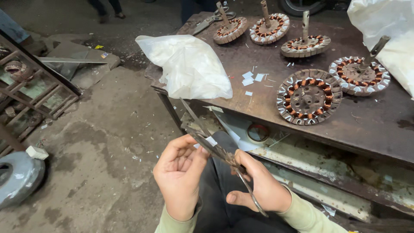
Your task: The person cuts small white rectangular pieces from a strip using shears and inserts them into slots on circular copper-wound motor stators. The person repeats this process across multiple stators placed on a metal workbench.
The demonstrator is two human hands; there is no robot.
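My right hand (258, 185) grips the handles of a pair of worn metal scissors (207, 138), whose blades point up and left toward the table edge. My left hand (179, 172) sits right beside the blades, fingers curled, pinching a small white paper slip (210, 140) at the blades. Both hands hover over my dark trousers, below the rusty metal table (366, 125). On the table lie several round motor stators with copper windings; the nearest stator (308, 96) lies flat, while others farther back, such as one stator (360, 74), have shafts sticking up.
A crumpled white plastic bag (189, 64) rests on the table's left corner, another white bag (388, 30) at far right. Small white paper scraps (252, 80) lie mid-table. A second pair of scissors (211, 19) is at the back. A grey round housing (17, 177) and metal rack (30, 90) stand left.
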